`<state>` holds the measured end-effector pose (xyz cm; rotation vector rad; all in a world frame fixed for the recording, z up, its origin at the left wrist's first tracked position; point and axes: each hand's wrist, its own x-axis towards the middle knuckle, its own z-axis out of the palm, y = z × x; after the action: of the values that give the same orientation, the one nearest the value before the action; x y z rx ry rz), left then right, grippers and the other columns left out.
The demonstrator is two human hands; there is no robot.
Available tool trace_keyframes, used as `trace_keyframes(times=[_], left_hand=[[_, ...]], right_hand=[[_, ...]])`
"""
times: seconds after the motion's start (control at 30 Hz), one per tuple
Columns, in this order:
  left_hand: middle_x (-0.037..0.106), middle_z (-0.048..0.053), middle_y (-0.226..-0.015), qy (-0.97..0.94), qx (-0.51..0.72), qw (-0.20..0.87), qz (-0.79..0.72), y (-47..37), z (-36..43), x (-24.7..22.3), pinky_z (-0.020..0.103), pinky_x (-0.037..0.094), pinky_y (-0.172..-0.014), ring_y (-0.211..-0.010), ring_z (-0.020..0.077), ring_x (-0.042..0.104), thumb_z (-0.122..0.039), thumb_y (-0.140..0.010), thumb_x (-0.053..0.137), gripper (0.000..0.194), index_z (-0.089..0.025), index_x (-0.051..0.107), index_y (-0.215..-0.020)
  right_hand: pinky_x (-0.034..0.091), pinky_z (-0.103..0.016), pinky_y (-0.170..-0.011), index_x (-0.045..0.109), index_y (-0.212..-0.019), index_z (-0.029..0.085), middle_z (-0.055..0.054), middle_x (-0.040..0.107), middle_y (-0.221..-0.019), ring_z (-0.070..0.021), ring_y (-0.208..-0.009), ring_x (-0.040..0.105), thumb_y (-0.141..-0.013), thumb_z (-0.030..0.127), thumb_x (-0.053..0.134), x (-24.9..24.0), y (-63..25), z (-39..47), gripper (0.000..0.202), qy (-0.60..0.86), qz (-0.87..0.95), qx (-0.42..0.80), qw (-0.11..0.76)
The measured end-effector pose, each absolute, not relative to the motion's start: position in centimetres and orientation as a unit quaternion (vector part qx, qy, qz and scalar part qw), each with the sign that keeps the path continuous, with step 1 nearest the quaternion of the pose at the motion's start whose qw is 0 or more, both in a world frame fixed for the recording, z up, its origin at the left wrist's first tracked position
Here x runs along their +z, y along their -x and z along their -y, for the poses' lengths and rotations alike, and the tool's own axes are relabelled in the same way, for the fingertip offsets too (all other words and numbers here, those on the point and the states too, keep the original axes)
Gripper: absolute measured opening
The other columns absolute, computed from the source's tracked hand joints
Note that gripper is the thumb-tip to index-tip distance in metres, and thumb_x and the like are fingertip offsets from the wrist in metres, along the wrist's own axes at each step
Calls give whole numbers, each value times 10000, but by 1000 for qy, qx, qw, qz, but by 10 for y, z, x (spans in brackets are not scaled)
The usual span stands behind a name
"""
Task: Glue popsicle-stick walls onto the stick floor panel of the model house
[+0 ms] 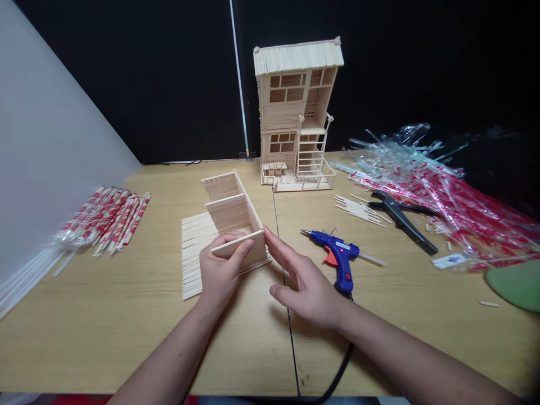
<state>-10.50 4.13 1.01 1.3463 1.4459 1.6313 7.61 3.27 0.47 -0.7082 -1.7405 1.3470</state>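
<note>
A small structure of pale wooden sticks [230, 214], with three upright panels joined to one long wall, is over a flat stick panel [192, 253] on the table. My left hand [223, 267] grips its nearest panel, with the thumb on the near face. At that panel's right corner, the fingertips of my right hand [306, 281] touch the wood; the thumb stands apart and nothing is held in this hand. To the right of it lies a blue glue gun [343, 259] with a red trigger and a glue stick in its back.
Behind stands a two-storey stick house [297, 112]. Wrapped chopsticks [113, 216] and white glue sticks [29, 275] lie left. At right are black cutters [403, 222], loose sticks [360, 210], plastic wrappers [439, 191] and a green disc [517, 284]. A black cord [343, 368] runs to the front edge.
</note>
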Motion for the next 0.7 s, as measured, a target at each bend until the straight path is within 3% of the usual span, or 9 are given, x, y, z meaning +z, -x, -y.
trace_keyframes(times=[0.7], left_hand=[[750, 62, -849, -490, 603, 288, -560, 103, -40, 13, 300, 544, -777, -836, 208, 697, -397, -714, 809, 249, -170, 719, -767]], right_hand=[[240, -440, -1248, 292, -1572, 332, 27, 317, -1621, -234, -1495, 300, -767, 13, 577, 6, -76, -35, 911, 284, 668, 551, 411]])
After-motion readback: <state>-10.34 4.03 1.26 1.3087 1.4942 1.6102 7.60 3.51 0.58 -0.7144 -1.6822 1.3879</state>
